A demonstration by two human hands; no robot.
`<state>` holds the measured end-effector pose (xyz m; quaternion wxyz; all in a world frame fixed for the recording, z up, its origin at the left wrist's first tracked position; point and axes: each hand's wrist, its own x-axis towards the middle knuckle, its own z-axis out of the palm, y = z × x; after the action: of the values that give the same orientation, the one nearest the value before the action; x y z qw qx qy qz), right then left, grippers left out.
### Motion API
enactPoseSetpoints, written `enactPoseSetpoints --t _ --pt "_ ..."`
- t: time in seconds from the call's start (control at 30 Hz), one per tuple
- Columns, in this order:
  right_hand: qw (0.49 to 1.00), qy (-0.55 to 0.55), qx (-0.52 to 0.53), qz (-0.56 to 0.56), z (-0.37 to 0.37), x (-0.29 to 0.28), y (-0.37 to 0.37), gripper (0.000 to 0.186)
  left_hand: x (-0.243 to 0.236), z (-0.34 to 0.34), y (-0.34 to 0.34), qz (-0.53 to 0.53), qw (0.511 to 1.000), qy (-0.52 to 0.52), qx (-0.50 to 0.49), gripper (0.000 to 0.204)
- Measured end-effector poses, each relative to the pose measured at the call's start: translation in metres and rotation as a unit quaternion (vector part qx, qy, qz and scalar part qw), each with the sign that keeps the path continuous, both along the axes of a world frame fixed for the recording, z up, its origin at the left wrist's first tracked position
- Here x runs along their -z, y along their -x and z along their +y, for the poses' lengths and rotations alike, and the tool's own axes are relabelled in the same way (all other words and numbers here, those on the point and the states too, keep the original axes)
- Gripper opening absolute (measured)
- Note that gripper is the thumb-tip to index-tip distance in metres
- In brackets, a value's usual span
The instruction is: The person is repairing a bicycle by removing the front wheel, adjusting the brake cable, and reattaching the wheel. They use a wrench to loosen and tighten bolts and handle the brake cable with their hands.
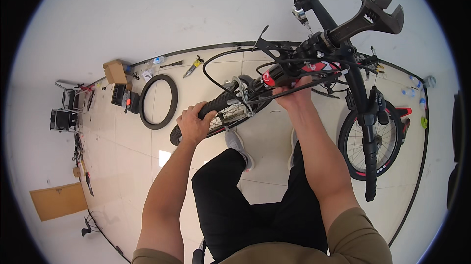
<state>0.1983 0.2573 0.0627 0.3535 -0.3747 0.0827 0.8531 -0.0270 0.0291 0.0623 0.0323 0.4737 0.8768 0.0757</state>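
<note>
A bicycle with a black and red frame (280, 74) stands before me, its drop handlebar (360, 87) at the right. My left hand (194, 124) is closed over the knobbly black tyre (217, 103) of its front wheel, thumb on the near side. Under the frame tube, by the fork, my right hand (294, 96) is closed with its fingers curled; the tube partly hides them. A large adjustable wrench (365, 21) lies across the handlebar's middle, jaws pointing up and right. Black cables loop from the handlebar towards the brake (240, 97) at the front wheel.
A spoked wheel (371, 141) with a sprocket is on the right, beside a red part (403, 112). A loose tyre (158, 102) lies on the left floor near an opened cardboard box (116, 73) and a yellow-handled tool (193, 67). Plastic bottles (421, 92) line the right wall.
</note>
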Motion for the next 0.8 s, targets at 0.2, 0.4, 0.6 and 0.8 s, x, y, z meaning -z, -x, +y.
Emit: enactPoseSetpoints --t 0.2,0.4,0.6,0.8 --pt "0.999 -0.021 -0.022 0.041 0.006 0.015 -0.007 0.026 -0.006 -0.037 0.004 -0.019 0.998 -0.043 0.041 0.049" --pt "0.996 -0.049 -0.045 0.056 0.011 0.026 -0.015 0.026 -0.005 -0.032 0.017 -0.05 0.998 -0.032 0.019 0.05" --pt "0.999 -0.024 -0.022 -0.026 -0.001 -0.025 -0.01 0.021 -0.011 -0.039 0.02 -0.081 0.997 -0.019 -0.009 0.049" --pt "0.999 -0.014 -0.03 -0.006 0.004 0.001 -0.011 0.02 -0.013 -0.098 0.039 -0.179 0.982 -0.054 -0.037 0.045"
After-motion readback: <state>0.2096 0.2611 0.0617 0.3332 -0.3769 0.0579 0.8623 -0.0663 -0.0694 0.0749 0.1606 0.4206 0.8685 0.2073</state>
